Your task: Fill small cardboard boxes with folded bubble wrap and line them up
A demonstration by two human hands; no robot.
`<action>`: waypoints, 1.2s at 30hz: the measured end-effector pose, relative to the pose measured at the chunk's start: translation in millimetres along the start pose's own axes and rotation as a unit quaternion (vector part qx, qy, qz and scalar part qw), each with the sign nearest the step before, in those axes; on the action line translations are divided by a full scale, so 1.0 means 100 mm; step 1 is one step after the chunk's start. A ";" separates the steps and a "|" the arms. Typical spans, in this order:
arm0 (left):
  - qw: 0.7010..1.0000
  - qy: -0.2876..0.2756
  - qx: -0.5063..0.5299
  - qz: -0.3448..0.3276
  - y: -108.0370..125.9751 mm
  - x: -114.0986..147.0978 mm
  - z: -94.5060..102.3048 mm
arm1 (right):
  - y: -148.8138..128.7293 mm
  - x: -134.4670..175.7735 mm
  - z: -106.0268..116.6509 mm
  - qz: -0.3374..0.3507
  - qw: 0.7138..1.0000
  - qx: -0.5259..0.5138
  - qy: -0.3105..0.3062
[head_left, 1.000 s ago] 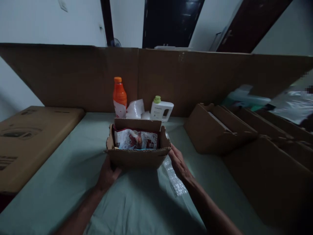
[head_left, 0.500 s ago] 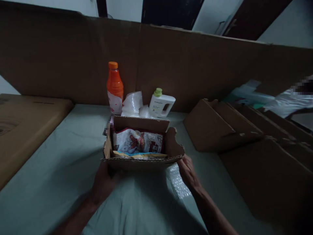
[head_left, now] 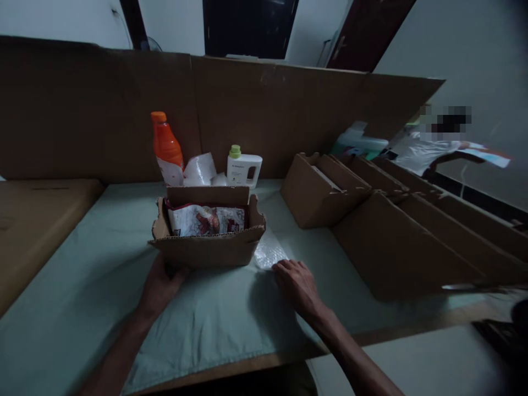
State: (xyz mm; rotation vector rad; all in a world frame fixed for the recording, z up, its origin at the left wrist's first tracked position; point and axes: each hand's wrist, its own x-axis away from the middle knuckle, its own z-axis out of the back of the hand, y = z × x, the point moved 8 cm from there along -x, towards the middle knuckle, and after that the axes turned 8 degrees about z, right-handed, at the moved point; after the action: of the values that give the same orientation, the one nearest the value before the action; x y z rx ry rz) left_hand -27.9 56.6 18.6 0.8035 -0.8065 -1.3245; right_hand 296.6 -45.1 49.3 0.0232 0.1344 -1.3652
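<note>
A small open cardboard box (head_left: 210, 252) sits on the green cloth in front of me, with a white and dark-red printed food packet (head_left: 208, 220) inside. My left hand (head_left: 160, 280) is closed on the box's lower left corner; some of its fingers are hidden by the box. To the right, a sheet of clear bubble wrap (head_left: 269, 250) lies partly behind the box. My right hand (head_left: 297, 283), apart from the box, has its fingers together and bent at the near edge of this sheet; the fingertips are partly hidden.
Behind the box stand an orange bottle (head_left: 167, 148), a roll of clear wrap (head_left: 200, 169) and a white jug with a green cap (head_left: 243, 169). Cardboard boxes (head_left: 371, 247) line the right side; a large flat carton (head_left: 45, 220) lies left. A cardboard wall (head_left: 247, 121) closes the back. A person (head_left: 429, 148) is beyond.
My right hand has let go of the box's right side and moved down to the bubble wrap. The box has tilted away, and the view has swung right.
</note>
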 end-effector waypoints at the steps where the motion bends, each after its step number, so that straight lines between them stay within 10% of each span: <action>1: 1.000 0.018 -0.003 -0.010 0.01 0.07 0.06 | -0.03 0.06 0.06 -0.006 1.000 -0.001 0.002; 4: 0.997 0.066 -0.007 -0.027 -0.03 0.39 0.23 | -0.16 0.25 0.17 -0.019 0.998 -0.056 -0.008; 7: 1.000 -0.001 0.023 -0.014 -0.11 0.75 0.12 | -0.45 0.34 0.13 -0.033 0.974 -0.222 -0.017; 13: 0.990 -0.078 0.116 0.001 -0.06 1.03 0.03 | -1.19 0.23 -0.07 -0.007 0.825 -0.566 -0.006; 20: 0.998 0.011 0.065 -0.011 -0.15 0.45 0.39 | -0.33 0.06 0.23 -0.073 0.888 -0.418 0.178; 36: 0.996 -0.043 0.046 -0.069 0.54 -0.82 -0.50 | 0.33 -1.34 -0.04 -0.040 0.935 -0.322 0.145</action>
State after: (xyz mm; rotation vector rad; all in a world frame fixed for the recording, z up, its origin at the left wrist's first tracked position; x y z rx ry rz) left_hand 35.6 144.0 36.6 0.8931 -0.8977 -1.4617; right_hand 302.5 92.7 58.5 -0.3347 0.8343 -1.3382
